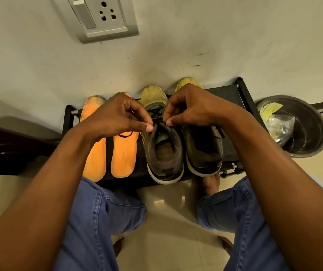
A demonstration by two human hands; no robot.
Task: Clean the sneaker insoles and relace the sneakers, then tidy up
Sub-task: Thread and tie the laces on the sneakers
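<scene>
Head view, looking down. Nearest: two knees in blue jeans (98, 222), and a bare foot (211, 182) on the pale tiled floor (168, 222) under the near edge of a low black shoe rack (243, 94).

Both forearms reach over the rack. Left hand (117, 118) and right hand (192, 108) are close together above the left sneaker (164, 153), fingertips nearly meeting at the top of its tongue. Each hand pinches the black lace (156, 116) between thumb and forefinger, the other fingers curled. A loop of lace hangs below the left hand, over an insole.

Left sneaker: yellow-olive upper, dark collar, white sole. Long axis runs near to far; heel at the near edge of the rack, toe towards the wall. Opening faces up. Right sneaker (203, 149) lies just beside it, parallel, same heading; its forepart is hidden under the right hand, yellow toe showing beyond.

Two orange insoles (124, 153) lie side by side on the left part of the rack, heels near, toes far, partly covered by the left wrist. The inner one bears dark printed letters, too small to read.

Off the right end of the rack: a metal basin (309, 133) on the floor holding crumpled clear plastic and something yellow.

Far: a scuffed white wall (196, 36) with a switch-and-socket plate (100, 16).
</scene>
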